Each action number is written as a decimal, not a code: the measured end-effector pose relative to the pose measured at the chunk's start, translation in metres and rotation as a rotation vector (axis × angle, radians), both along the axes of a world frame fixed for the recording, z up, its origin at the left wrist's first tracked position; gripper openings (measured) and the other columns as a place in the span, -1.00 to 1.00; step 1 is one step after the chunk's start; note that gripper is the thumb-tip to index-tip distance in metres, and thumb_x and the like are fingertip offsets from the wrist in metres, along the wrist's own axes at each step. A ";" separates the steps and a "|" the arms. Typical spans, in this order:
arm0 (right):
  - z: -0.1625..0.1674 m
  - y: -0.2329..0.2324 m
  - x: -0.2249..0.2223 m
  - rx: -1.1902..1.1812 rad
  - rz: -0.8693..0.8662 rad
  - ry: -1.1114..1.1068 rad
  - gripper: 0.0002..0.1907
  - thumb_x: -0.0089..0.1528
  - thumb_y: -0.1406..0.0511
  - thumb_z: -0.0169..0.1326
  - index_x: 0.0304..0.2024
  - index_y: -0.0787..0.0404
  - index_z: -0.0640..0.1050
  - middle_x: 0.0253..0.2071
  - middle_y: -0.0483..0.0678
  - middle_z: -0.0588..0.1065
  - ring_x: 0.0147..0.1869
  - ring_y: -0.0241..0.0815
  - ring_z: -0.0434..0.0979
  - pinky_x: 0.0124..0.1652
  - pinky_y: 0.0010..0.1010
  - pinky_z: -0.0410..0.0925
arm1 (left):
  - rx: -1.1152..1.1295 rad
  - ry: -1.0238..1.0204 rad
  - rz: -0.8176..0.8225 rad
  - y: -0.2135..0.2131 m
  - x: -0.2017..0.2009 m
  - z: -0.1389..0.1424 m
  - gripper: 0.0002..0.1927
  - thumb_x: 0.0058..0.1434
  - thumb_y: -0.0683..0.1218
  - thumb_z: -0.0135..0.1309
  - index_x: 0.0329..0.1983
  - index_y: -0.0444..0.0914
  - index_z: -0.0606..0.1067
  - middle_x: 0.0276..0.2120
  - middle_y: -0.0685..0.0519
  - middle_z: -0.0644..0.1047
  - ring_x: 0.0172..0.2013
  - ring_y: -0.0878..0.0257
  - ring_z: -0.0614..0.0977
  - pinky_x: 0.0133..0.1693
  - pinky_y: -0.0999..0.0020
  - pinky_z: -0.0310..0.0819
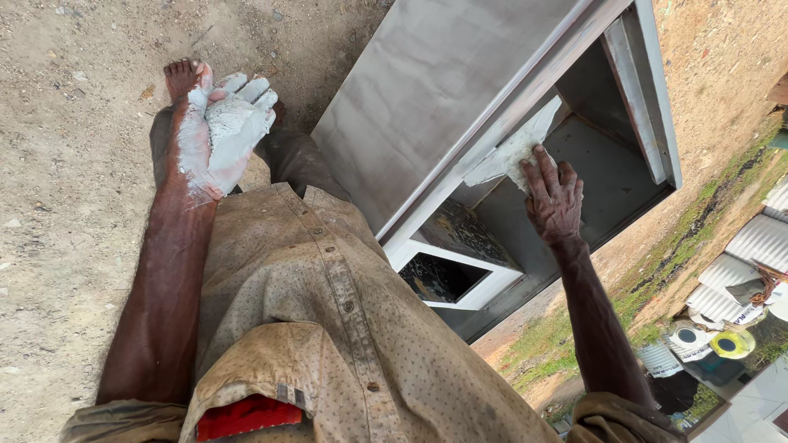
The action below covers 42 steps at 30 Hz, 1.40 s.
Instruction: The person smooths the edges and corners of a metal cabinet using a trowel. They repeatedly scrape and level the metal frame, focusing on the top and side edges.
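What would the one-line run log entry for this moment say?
left hand: cupping white putty | right hand: pressing flat putty-coated scraper on grey metal cabinet

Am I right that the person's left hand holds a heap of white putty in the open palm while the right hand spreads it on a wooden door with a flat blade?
Not quite: the head view shows a grey metal cabinet, not a wooden door. The rest holds: the left hand holds the white putty in its open palm, and the right hand presses a flat blade to the cabinet's frame.
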State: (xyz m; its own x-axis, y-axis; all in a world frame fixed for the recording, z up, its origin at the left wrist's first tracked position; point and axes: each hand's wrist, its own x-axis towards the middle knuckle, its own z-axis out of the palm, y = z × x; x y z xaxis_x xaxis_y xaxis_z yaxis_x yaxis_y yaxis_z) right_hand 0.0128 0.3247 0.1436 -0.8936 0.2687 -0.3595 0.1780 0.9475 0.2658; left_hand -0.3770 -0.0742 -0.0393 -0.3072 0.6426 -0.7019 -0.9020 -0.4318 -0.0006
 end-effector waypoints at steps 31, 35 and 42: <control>0.028 0.015 -0.006 -0.003 0.027 -0.145 -0.24 0.12 0.36 0.14 0.41 -0.08 0.42 0.54 -0.15 0.26 0.25 0.18 0.36 0.05 0.07 0.33 | 0.056 -0.012 0.004 0.011 0.011 -0.010 -0.58 0.34 0.15 0.19 -0.05 -0.28 0.50 0.26 -0.26 0.46 0.26 -0.23 0.54 0.25 -0.14 0.48; 0.039 0.003 -0.027 0.003 -0.029 -0.074 -0.26 0.14 0.37 0.10 0.41 -0.07 0.42 0.55 -0.15 0.28 0.25 0.15 0.37 0.06 0.05 0.33 | 0.057 0.000 0.047 0.018 0.015 -0.013 -0.61 0.31 0.13 0.25 -0.16 -0.24 0.43 0.23 -0.21 0.47 0.24 -0.23 0.56 0.23 -0.17 0.50; 0.038 -0.002 -0.074 0.049 0.087 -0.222 -0.33 0.20 0.34 0.11 0.40 -0.08 0.45 0.54 -0.20 0.27 0.16 0.08 0.36 0.00 -0.01 0.33 | 0.051 -0.011 0.079 0.011 0.019 -0.012 -0.62 0.30 0.12 0.27 -0.12 -0.22 0.43 0.20 -0.20 0.48 0.23 -0.23 0.57 0.21 -0.18 0.52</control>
State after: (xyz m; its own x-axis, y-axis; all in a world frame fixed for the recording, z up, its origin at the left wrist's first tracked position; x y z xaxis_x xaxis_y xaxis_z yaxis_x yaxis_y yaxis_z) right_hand -0.0610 0.3224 0.1818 -0.8147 0.2158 -0.5383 0.0279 0.9417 0.3353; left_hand -0.3585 -0.0631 -0.0511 -0.3508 0.6519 -0.6723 -0.8649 -0.5008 -0.0342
